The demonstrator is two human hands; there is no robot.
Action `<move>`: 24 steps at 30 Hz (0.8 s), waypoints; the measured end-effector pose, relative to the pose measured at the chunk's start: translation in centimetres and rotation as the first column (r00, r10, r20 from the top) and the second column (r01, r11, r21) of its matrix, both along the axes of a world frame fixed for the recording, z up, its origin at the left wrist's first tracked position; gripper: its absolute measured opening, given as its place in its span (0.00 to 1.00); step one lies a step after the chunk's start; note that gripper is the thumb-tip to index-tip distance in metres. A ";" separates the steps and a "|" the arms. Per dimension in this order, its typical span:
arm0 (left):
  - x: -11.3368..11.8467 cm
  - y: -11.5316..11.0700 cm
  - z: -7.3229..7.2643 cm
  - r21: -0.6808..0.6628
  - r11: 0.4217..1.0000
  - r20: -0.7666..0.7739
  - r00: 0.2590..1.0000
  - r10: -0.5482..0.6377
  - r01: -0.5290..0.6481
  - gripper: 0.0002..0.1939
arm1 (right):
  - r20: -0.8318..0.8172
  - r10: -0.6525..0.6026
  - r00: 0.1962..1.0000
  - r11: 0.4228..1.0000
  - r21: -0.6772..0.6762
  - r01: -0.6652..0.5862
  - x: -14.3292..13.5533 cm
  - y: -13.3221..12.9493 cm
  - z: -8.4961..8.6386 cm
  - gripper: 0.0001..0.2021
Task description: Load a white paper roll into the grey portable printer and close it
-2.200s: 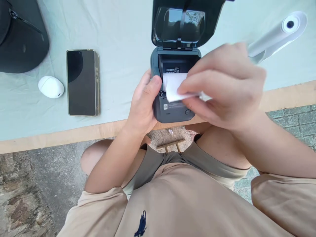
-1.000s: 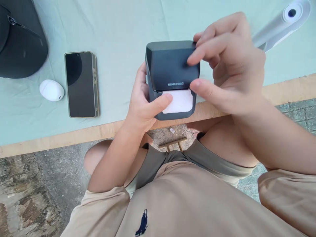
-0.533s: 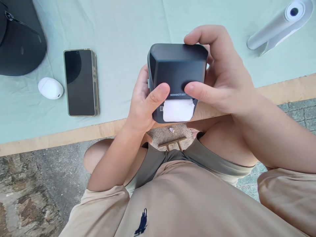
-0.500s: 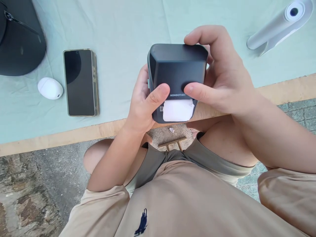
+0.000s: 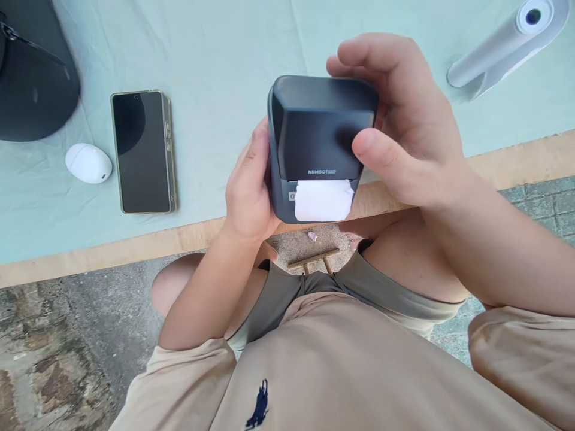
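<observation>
Phone [image 5: 140,155] on tbl [image 5: 224,60], L of printer [image 5: 321,137]; earbud case [image 5: 88,163] L of phone; roll [image 5: 494,48] R.

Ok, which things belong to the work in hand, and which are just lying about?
In the work:
NIIMBOT printer, in the left hand, right hand beside it
white paper sticking out of it

Lying about:
phone
white oval case
black bag
white roll, link unclear

We see a pale green cloth [image 5: 215,66] covering the table [image 5: 278,36] to its wooden edge [image 5: 135,246], and on it a black zippered bag [image 5: 38,84], a white oval case [image 5: 88,163] just beside a phone [image 5: 139,158], and, well apart, a paper roll [image 5: 496,46].
</observation>
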State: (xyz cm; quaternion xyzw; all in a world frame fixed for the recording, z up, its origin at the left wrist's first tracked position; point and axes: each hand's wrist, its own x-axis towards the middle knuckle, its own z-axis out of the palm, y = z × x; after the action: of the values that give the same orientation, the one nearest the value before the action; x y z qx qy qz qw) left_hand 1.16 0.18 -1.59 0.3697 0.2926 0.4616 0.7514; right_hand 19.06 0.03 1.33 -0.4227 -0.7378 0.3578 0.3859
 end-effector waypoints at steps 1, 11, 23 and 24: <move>0.0 0.0 -0.1 -0.004 1.000 -0.006 1.000 0.004 -0.004 0.19 | -0.013 0.020 1.000 1.000 0.002 -0.020 0.0 0.0 0.0 0.23; -0.9 0.2 -0.5 -0.030 0.998 -0.106 0.993 0.060 -0.064 0.12 | 0.103 0.166 0.981 0.984 0.050 -0.172 0.5 0.4 0.2 0.38; 0.0 0.0 0.4 -0.037 0.999 -0.040 0.999 -0.024 0.022 0.13 | 0.091 -0.527 0.845 0.832 0.257 0.492 -0.9 0.4 2.5 0.24; -0.1 0.0 0.2 -0.047 0.999 -0.039 0.999 -0.029 0.027 0.14 | 0.059 -0.518 0.853 0.841 0.218 0.496 -1.2 0.3 3.0 0.26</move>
State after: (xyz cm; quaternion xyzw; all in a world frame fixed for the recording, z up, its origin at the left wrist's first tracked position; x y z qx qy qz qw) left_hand 1.10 0.18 -1.37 0.3653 0.3129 0.4368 0.7602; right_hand 17.90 0.29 4.30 -0.5829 -0.6520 0.1438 0.4630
